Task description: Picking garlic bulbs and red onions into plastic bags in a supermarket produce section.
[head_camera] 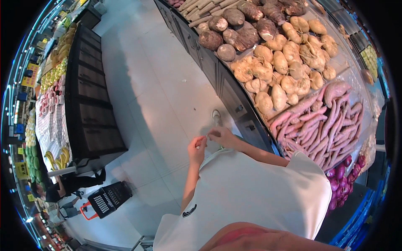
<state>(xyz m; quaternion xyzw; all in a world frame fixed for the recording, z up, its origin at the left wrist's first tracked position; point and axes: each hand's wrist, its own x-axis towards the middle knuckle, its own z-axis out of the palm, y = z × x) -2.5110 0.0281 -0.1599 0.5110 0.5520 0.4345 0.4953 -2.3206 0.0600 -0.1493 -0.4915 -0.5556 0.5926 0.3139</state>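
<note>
My left hand (197,150) and my right hand (222,137) are raised before my body over the aisle floor. Their thumbs and forefingers come together at the tips. Whether something tiny is pinched there cannot be told. To the right of my right hand stands a dark produce stand, bearing long pink sweet potatoes (317,128), pale tan jicama-like roots (290,56) and brown taro-like roots (240,31). Red onions (342,182) lie at its near right end. Neither hand touches the produce.
A dark cabinet display (94,94) runs along the left, with bananas (59,158) and wrapped produce (51,97) on it. A black shopping basket cart (110,199) with an orange handle stands at lower left, near two people (73,185). My shoe (216,116) is beside the right stand.
</note>
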